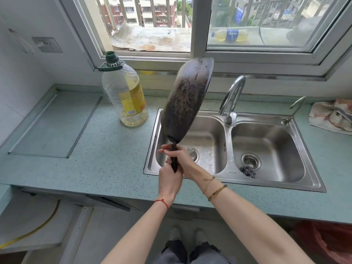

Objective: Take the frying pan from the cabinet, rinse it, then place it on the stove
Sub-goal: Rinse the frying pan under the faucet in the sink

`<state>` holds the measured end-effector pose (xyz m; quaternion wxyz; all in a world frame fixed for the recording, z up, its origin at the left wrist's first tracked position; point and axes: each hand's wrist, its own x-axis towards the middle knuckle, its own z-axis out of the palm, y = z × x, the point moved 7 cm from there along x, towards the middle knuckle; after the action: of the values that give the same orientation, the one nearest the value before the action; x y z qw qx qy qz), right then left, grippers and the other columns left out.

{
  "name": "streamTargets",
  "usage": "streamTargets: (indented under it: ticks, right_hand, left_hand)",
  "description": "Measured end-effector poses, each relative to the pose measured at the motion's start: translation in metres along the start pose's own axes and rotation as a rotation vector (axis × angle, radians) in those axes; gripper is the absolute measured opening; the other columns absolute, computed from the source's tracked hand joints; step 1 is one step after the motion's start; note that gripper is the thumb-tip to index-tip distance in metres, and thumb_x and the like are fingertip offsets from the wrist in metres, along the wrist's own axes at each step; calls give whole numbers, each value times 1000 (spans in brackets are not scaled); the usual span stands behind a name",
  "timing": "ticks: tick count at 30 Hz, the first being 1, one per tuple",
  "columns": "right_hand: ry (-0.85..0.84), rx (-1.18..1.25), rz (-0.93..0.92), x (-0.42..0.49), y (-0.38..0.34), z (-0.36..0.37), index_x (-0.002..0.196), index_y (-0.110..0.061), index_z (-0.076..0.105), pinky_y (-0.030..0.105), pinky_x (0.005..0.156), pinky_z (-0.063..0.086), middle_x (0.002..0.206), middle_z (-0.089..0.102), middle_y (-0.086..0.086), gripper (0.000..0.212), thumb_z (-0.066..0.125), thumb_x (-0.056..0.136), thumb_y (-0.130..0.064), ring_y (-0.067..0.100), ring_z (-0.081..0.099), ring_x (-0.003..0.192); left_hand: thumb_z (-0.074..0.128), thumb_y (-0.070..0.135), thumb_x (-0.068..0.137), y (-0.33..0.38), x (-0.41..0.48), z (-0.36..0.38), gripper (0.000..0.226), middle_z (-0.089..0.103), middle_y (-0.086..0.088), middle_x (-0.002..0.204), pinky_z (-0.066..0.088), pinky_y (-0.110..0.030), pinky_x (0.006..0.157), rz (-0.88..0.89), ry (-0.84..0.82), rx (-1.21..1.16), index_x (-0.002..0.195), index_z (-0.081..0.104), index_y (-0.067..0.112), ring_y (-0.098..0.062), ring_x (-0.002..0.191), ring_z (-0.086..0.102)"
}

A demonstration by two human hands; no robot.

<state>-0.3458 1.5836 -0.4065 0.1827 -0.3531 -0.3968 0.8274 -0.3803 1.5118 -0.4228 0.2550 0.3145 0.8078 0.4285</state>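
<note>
The dark, scorched frying pan [187,98] stands tipped up on edge above the left basin of the steel double sink [226,180], its blackened underside towards me. Both hands grip its black handle. My right hand [181,156] wraps the upper part of the handle just below the pan body. My left hand [169,180] holds the handle's lower end. The curved faucet [231,98] rises just right of the pan, and no water runs from it. A sunken rectangular recess [55,124] lies in the counter at the left; no burner is visible there.
A large oil bottle [124,92] stands on the speckled counter left of the sink, close to the pan. A steel scourer [247,171] lies in the right basin. A folded cloth [333,115] sits at the far right. The window ledge runs behind the sink.
</note>
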Motion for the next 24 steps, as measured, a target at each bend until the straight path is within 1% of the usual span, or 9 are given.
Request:
streamTargets:
  ticks: [4,7,9,11,13,15,18,20,24]
  right_hand:
    - [-55,-24,-97,0,-21,7,116,4,60,20,52,46,99,74,10,25,56,91,7,12,47,48]
    - [-52,-31,-82,-1,-14,6,115,4,60,22,55,47,99,75,11,26,55,90,8,13,47,49]
    - [-11,-27,-24,-1,1,1,115,4,60,25,59,45,100,74,11,26,55,90,7,13,47,51]
    - [48,-15,46,-1,17,-7,115,3,59,27,61,44,100,72,14,26,57,89,7,15,46,53]
    - [88,-6,104,-2,31,-13,114,3,58,26,60,44,98,70,16,27,57,88,8,15,43,53]
    - [91,0,129,-4,37,-14,114,3,58,26,59,44,95,70,16,26,56,88,8,16,41,51]
    - [56,-2,77,-6,26,-11,113,4,58,27,60,43,96,70,15,24,55,90,9,15,41,50]
    - [19,-13,6,-7,8,-5,113,4,59,26,59,42,95,70,16,24,53,90,11,13,43,47]
    - [-63,1,-104,-11,-21,9,115,6,57,21,51,44,87,70,14,29,49,89,17,9,45,39]
  left_hand:
    - [53,16,94,13,5,-5,8,61,13,59,37,-8,40,65,52,-69,91,60,17,5,52,61]
    - [53,16,95,4,3,-4,8,58,13,57,34,-8,39,55,54,-48,91,60,14,4,50,59]
    - [52,18,95,-6,1,1,9,60,8,60,34,-13,40,25,18,-8,92,60,15,-2,50,59]
    - [51,20,95,-17,-4,8,10,64,2,66,40,-23,45,-24,-35,23,90,59,18,-10,57,62]
    - [51,22,95,-27,-10,15,11,65,0,70,40,-23,47,-74,-65,15,88,58,17,-17,61,62]
    - [51,23,94,-33,-16,18,10,63,4,69,35,-15,44,-88,-63,20,88,58,19,-14,61,61]
    - [52,22,93,-27,-14,15,8,63,6,66,36,-19,46,-54,-33,6,88,59,19,-16,61,62]
    - [52,19,92,-14,-8,10,8,61,8,61,34,-16,44,12,0,-15,87,58,19,-4,54,59]
    - [53,14,91,6,-1,1,25,57,15,52,32,-11,40,107,75,-73,71,49,29,0,47,54]
